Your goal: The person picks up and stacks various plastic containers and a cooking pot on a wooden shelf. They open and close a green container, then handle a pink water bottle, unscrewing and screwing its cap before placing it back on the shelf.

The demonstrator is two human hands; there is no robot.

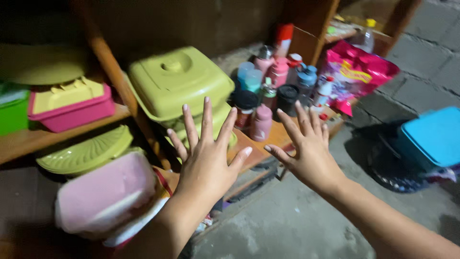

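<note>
My left hand (207,153) is stretched out with fingers spread, palm away from me, holding nothing. It hovers in front of a large yellow-green lidded container (177,81) on a low wooden shelf (268,141). Beside it, my right hand (306,146) is also spread and empty, in front of a cluster of small bottles and jars (270,91). A pink bottle (261,123) stands between the two hands, further back.
A pink box with a yellow lid (72,108) sits on a left shelf above a green ribbed lid (86,151) and a pale pink tub (103,196). A bright pink bag (357,72) leans at right. A blue box (433,136) rests on the concrete floor.
</note>
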